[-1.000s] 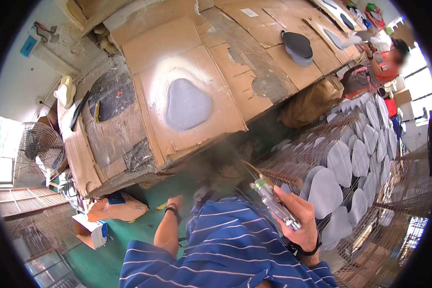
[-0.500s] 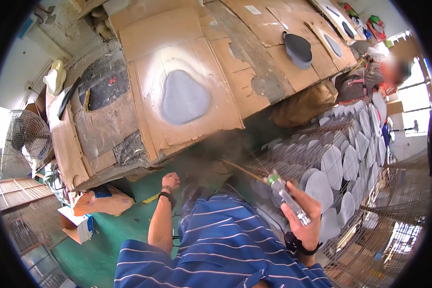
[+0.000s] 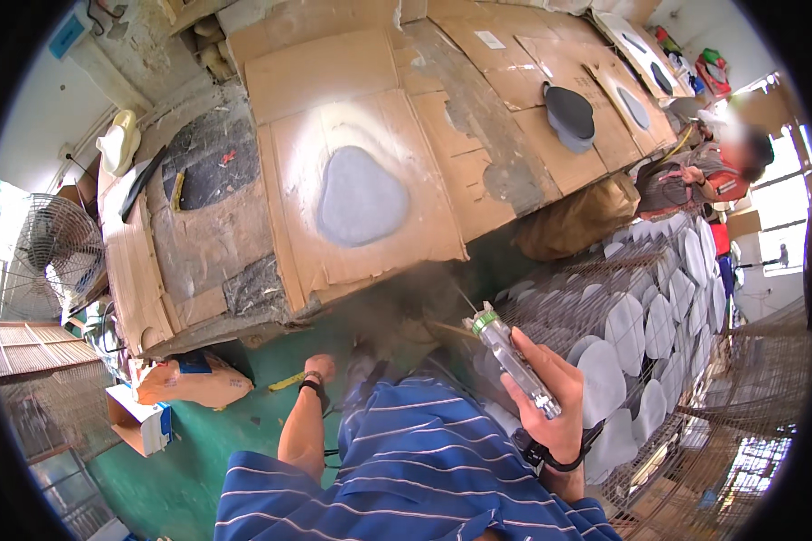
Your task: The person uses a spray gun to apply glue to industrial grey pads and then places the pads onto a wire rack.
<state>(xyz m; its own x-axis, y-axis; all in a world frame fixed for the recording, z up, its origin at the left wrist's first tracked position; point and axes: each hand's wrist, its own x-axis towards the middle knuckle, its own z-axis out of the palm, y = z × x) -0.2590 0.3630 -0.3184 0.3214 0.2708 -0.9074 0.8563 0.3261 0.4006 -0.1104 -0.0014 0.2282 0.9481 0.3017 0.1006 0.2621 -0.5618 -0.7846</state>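
My right hand is wrapped round a silver spray gun with a green ring near its nozzle. The gun tilts up and left toward the table's front edge, apart from it. Beyond it, a grey rounded-triangular pad lies flat on a cardboard sheet. Pale overspray surrounds the pad on the cardboard. My left hand hangs low in front of the table, its fingers curled in with nothing visible in them.
Wire racks with many grey pads stand at the right. Another dark pad sits farther along the table. A co-worker is at the far right. A fan, a brown bag and an open box are at left.
The spray gun in my right hand has shifted left and slightly up, nearer the table edge. My left hand sits a little lower. The whole view has shifted slightly; the pad lies as before.
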